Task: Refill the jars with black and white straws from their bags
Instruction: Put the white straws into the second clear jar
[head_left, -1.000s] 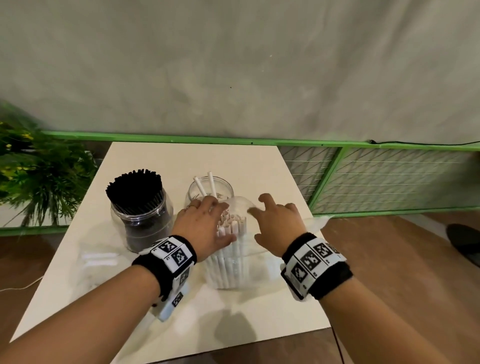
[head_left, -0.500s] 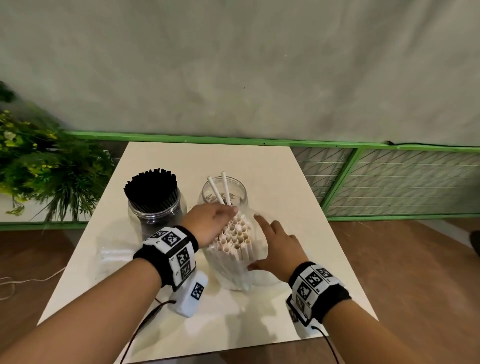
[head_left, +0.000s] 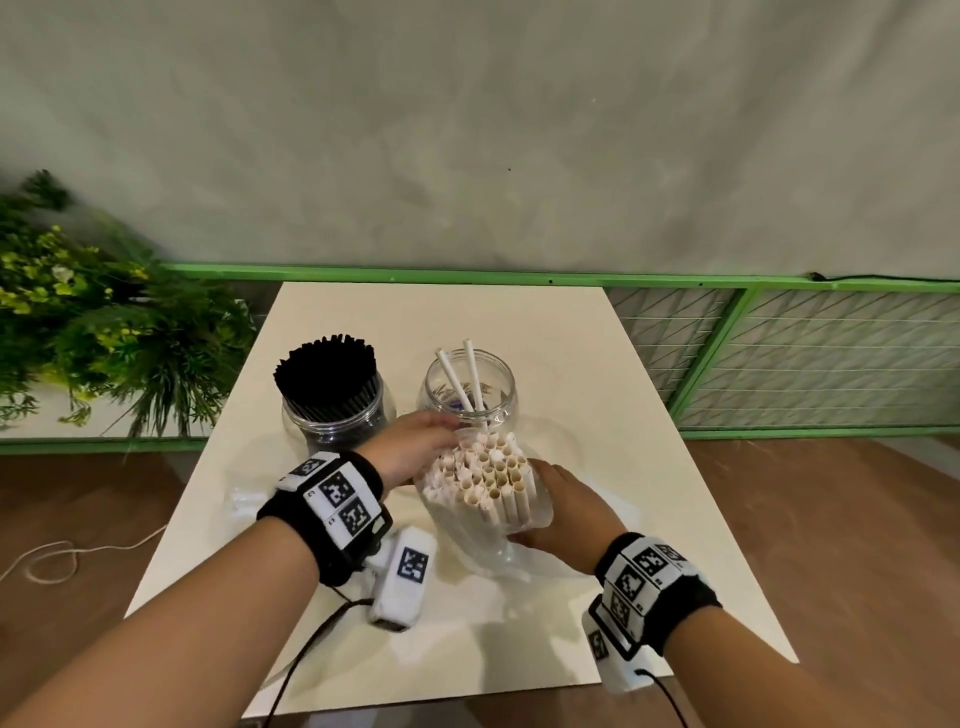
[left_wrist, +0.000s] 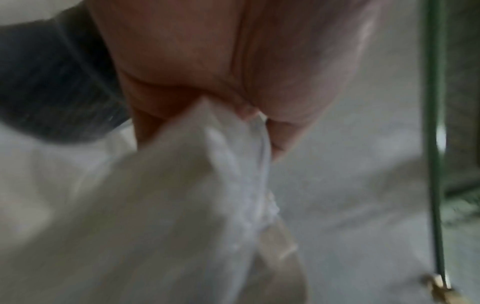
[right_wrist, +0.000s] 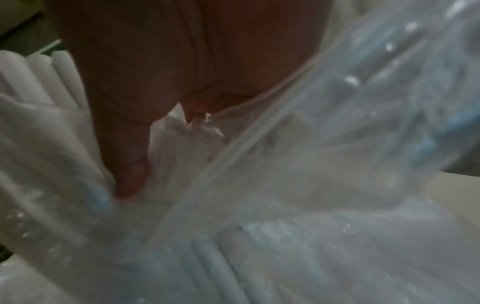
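Observation:
A clear plastic bag (head_left: 467, 535) packed with white straws (head_left: 485, 475) stands upright in the middle of the table, its straw ends poking out of the top. My left hand (head_left: 410, 449) grips the upper left side of the bundle; in the left wrist view the fingers (left_wrist: 275, 135) pinch the white bundle (left_wrist: 182, 195). My right hand (head_left: 563, 512) holds the bag's lower right side, fingers curled into the plastic (right_wrist: 311, 144). Behind stand a jar full of black straws (head_left: 330, 384) and a glass jar (head_left: 467, 389) holding two white straws.
The cream table (head_left: 597, 364) ends near me and at the right. A second, flattened clear bag (head_left: 244, 499) lies at the left. A leafy plant (head_left: 104, 332) stands off the table's left side. A green-framed wire fence (head_left: 779, 353) runs behind and right.
The straw bundle has risen and tilted toward me, with more straw ends out of the bag. My right hand slid down from the bag's top to its lower side. The left hand kept its grip.

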